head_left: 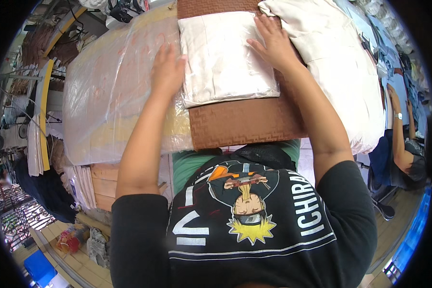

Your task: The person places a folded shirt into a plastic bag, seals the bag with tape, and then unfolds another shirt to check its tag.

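Observation:
A folded cream garment in a clear plastic bag [225,57] lies flat in front of me on a brown textured mat [245,122]. My left hand [168,69] rests by the bag's left edge, over the plastic-covered part of the table, its fingers stretched out. Across the bag's upper right corner lies my right hand [276,43], open, with the fingers spread and the thumb over the plastic. Neither hand grips anything. Just right of my right hand, a heap of loose cream cloth [336,67] covers that side of the table.
Clear plastic sheeting [115,86] covers the table's left part. Beyond it stand yellow-edged racks [45,115] with hanging cloth. At the far right another person's arm [396,115] reaches over light blue garments [391,57]. A blue box [39,268] sits on the floor at lower left.

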The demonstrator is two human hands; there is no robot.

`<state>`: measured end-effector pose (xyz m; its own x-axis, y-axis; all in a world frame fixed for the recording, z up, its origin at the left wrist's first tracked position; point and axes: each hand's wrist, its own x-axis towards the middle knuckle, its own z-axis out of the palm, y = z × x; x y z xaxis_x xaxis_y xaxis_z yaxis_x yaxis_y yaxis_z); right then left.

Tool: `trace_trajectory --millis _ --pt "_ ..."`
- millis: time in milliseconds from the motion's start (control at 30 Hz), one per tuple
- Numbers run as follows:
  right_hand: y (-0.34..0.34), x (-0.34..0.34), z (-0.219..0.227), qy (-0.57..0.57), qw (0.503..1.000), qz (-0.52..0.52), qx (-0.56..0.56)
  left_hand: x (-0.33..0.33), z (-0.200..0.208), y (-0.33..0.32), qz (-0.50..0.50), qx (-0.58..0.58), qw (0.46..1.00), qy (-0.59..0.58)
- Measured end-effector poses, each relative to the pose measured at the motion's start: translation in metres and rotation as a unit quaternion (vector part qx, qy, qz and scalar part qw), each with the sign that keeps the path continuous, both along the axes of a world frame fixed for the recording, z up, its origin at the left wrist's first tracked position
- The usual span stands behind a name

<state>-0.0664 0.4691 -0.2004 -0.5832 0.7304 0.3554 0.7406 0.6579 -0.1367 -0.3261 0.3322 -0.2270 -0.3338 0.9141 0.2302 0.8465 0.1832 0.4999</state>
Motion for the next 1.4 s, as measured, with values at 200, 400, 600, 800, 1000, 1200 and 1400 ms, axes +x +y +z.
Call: trace_trajectory --millis 200,400,600,800,1000,1200,1400 --pt "-0.12 -0.006 0.009 0.014 0.972 0.235 -0.021 0.021 0.023 -0.079 0.077 -0.139 0.958 -0.239" --pt "-0.146 -0.031 -0.016 0.02 0.973 0.228 -0.016 0.052 0.035 -0.077 0.066 -0.173 0.872 -0.454" --pt "-0.131 -0.033 -0.018 0.085 0.97 0.222 0.058 0.056 0.04 -0.077 0.054 -0.121 0.839 -0.527" --pt "-0.127 -0.019 0.017 0.107 0.971 0.214 -0.015 0.057 0.037 -0.077 -0.083 0.169 0.964 0.19" --pt "-0.095 0.029 0.049 0.072 0.994 0.057 0.062 0.04 0.083 -0.03 -0.093 0.177 0.973 -0.116" --pt "-0.045 0.075 0.114 0.314 0.924 0.055 -0.211 0.028 0.154 -0.007 -0.188 0.295 0.889 -0.296" --pt "-0.056 0.068 0.172 0.473 0.816 0.176 -0.282 0.024 0.186 -0.017 -0.169 0.277 0.844 -0.427"
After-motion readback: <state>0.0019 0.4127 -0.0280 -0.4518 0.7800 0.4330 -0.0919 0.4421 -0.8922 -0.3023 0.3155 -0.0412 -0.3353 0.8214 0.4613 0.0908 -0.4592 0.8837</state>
